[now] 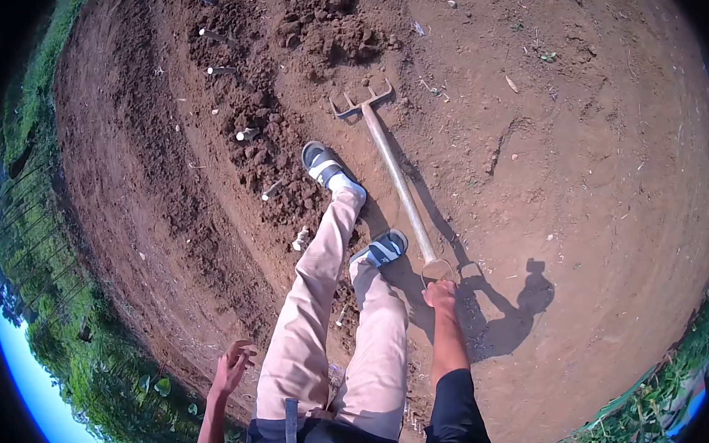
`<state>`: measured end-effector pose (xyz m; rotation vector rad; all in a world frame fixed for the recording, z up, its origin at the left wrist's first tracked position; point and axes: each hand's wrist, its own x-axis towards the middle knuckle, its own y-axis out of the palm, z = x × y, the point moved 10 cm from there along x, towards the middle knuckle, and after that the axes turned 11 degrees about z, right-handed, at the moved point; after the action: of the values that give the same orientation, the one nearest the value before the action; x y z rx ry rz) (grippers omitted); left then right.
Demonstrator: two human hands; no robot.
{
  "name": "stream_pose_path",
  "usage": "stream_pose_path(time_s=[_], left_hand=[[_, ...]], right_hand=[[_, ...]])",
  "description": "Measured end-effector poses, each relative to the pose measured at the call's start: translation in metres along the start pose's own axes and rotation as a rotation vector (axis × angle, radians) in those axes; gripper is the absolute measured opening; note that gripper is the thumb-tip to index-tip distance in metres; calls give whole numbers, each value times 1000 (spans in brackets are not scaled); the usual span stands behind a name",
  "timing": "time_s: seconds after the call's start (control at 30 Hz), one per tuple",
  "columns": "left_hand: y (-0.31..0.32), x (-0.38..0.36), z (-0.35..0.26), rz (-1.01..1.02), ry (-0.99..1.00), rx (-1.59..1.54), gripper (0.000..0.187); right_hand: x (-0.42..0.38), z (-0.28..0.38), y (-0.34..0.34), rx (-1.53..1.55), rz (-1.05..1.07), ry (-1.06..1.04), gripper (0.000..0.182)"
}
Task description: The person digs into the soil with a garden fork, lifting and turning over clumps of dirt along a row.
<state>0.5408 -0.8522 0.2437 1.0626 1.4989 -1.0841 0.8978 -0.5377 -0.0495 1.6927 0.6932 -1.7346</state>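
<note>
My right hand (440,294) is closed on the looped grip at the end of a garden fork (398,178). The fork has a long, worn wooden shaft and a rusty head (363,100) with several tines, which rests on the soil ahead of my feet. At my left side hangs my left hand (233,367), with nothing in it and its fingers loosely bent and apart. Between my hands are my legs in light pink trousers (304,316), with sandals (384,248) on my feet.
A row of short pale stakes or cuttings (222,71) stands in a strip of loose dark clods (248,101) to my left. Smoother packed soil (600,180) spreads to the right, where my shadow falls. Green plants (102,360) line the edges.
</note>
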Motion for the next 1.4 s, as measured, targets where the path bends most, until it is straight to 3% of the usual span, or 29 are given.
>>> stream_pose_path(time_s=[0.13,0.23,0.27,0.3,0.37,0.43,0.53,0.63,0.73,0.8,0.83,1.0,1.03,1.13,1.2,1.23,1.33,1.4], left_hand=[[3,-34,67,17,-34,-56,29],[19,-46,84,93,83,-366,26],[20,-57,92,100,-60,-225,26],[23,-61,96,106,-23,-287,27],[29,-68,88,112,53,-378,28],[25,-70,79,35,-91,-353,27],[19,-73,40,47,55,-265,28],[11,-56,16,58,89,-292,27],[-17,-35,-27,-15,138,-683,26],[-39,-31,-50,-64,186,-803,26],[-49,-29,-61,-107,223,-793,25],[-69,-24,-97,-219,382,-745,21],[-65,-25,-96,-202,382,-765,21],[-52,-36,-79,-188,358,-810,21],[-39,-51,-55,-304,368,-882,23],[-24,-57,-47,-316,364,-886,23],[41,-77,-2,-375,171,-1001,24],[99,-84,15,-305,61,-1005,22]], right_hand=[[-13,14,0,116,69,24,34],[-63,26,-28,51,-105,-56,34],[-95,32,-40,30,-147,-93,35],[-132,38,-57,6,-224,-154,37],[-207,45,-105,-56,-331,-197,39],[-302,65,-179,-96,-514,-321,41],[-441,98,-314,-137,-755,-424,40],[-543,140,-411,-223,-828,-461,40],[-611,176,-451,-276,-819,-559,40],[-628,177,-450,-258,-798,-434,40],[-627,175,-446,-248,-685,-385,43],[-585,160,-445,-232,-645,-458,44],[-553,151,-434,-291,-483,-423,54],[-533,140,-419,-307,-414,-454,87],[-530,136,-427,-360,-573,-488,82],[-535,136,-433,-304,-636,-559,33],[-526,137,-443,-399,-760,-510,35],[-519,134,-438,-402,-748,-522,37]])
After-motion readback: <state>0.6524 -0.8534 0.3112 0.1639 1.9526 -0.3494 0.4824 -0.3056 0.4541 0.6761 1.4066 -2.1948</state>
